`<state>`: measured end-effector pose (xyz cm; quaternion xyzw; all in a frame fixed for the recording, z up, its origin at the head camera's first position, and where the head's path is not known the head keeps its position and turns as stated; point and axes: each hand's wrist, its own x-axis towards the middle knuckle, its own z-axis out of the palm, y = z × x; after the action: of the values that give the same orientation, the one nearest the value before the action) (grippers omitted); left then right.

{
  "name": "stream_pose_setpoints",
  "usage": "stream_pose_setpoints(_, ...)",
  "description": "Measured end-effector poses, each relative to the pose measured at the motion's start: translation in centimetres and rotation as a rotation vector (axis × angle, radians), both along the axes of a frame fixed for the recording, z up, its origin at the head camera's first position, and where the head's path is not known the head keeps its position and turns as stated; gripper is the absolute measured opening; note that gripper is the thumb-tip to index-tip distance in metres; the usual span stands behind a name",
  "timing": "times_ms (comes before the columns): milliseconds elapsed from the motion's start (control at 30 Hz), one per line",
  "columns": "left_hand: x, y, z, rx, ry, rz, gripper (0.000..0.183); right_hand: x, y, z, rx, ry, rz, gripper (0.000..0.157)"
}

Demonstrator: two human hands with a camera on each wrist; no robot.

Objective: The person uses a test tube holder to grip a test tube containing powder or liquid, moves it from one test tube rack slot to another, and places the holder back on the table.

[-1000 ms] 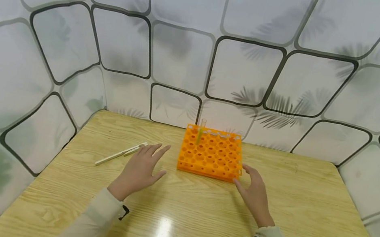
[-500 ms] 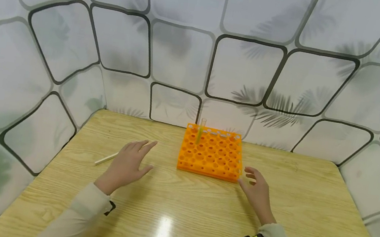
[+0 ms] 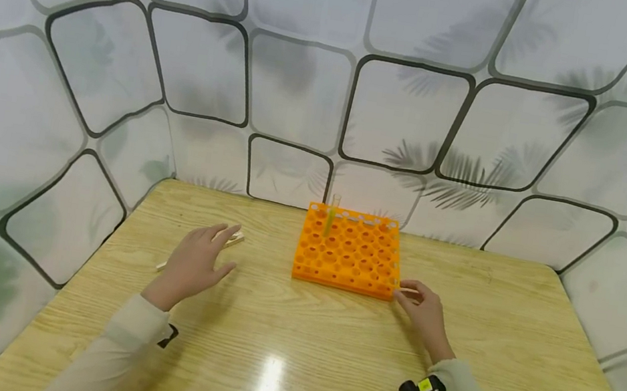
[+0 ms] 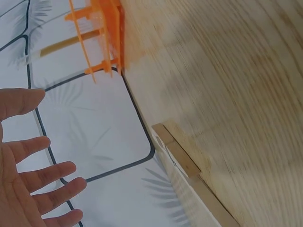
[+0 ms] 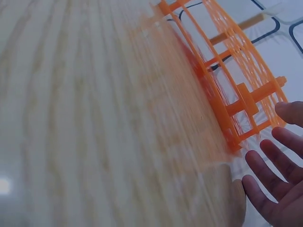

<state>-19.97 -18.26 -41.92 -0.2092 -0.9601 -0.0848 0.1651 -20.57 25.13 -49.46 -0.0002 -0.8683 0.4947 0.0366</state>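
Now the spread left hand (image 3: 192, 263) hovers over a pale, flat wooden stick (image 4: 182, 157).

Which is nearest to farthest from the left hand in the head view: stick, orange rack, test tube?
From the left hand:
1. Stick: lies on the table under and just beyond the fingertips, so it is nearest.
2. Orange rack: to the hand's right, mid-table.
3. Test tube: stands upright in the rack's far row, near the wall.

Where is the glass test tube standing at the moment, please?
In the head view, the test tube stands upright in the orange rack, in its far-left corner near the wall.
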Motion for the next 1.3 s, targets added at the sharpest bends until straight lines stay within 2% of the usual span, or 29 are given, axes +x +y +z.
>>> stream_pose_setpoints(367, -0.7, -1.2, 0.0, -0.024, -0.046, 0.033, 0.065, -0.7, 0.6, 0.0, -0.175, -0.110, 0.061, 0.043)
stream_pose_setpoints(700, -0.7, -1.3, -0.1, -0.009, -0.077, 0.041, 0.064, -1.0, 0.7, 0.2, -0.342, -0.158, 0.123, 0.050)
stream_pose_setpoints(933, -0.8, -1.3, -0.4, -0.011, -0.082, 0.055, 0.064, -1.2, 0.4, 0.4, -0.393, -0.195, 0.118, 0.053)
stream_pose_setpoints(1133, -0.9, -1.6, -0.5, -0.022, -0.074, 0.060, 0.062, -1.5, 0.2, 0.0, -0.406, -0.202, 0.094, 0.050)
stream_pose_setpoints(1300, -1.2, -1.9, -0.6, -0.026, -0.063, 0.066, 0.060, -1.5, 0.2, -0.2, -0.393, -0.192, 0.108, 0.048)
